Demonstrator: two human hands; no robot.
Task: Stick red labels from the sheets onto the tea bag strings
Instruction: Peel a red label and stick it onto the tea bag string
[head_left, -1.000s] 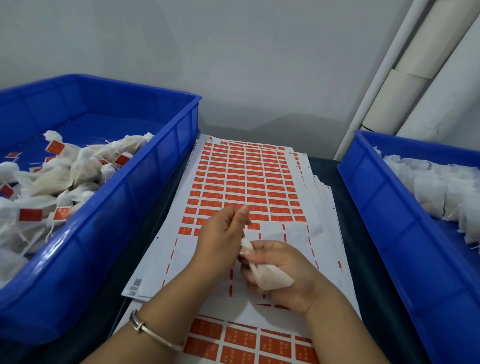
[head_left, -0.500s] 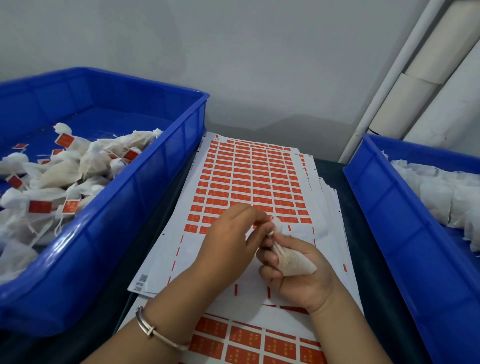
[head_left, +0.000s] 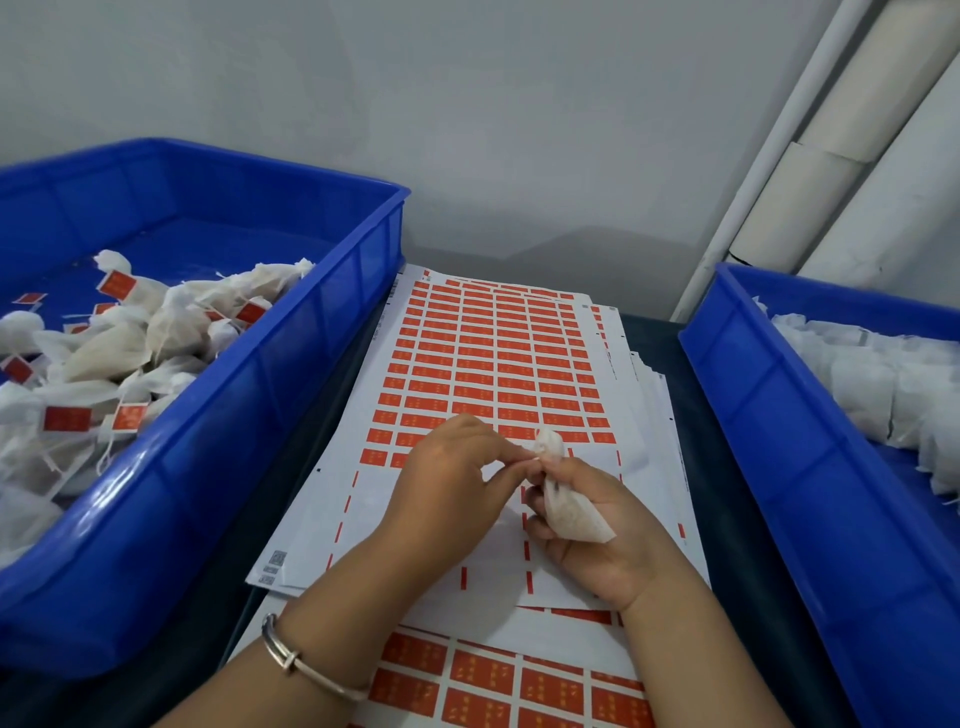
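Observation:
A white tea bag (head_left: 569, 512) lies in my right hand (head_left: 597, 540), which is closed around it above the label sheet (head_left: 498, 358). My left hand (head_left: 447, 493) meets it from the left, fingertips pinched at the bag's gathered top; the string itself is too fine to make out. The sheet holds rows of red labels (head_left: 472, 392) on its far part, while the near part is peeled white backing. Another sheet of red labels (head_left: 488, 691) lies nearest me, under my forearms.
A blue bin (head_left: 291, 364) on the left holds several tea bags with red labels. A second blue bin (head_left: 779, 431) on the right holds plain white tea bags. A grey wall and white pipes (head_left: 769, 171) stand behind the dark table.
Both hands have risen and shifted right and farther up the sheet with the tea bag. My left fingers closed from a raised thumb into a pinch at the bag's top.

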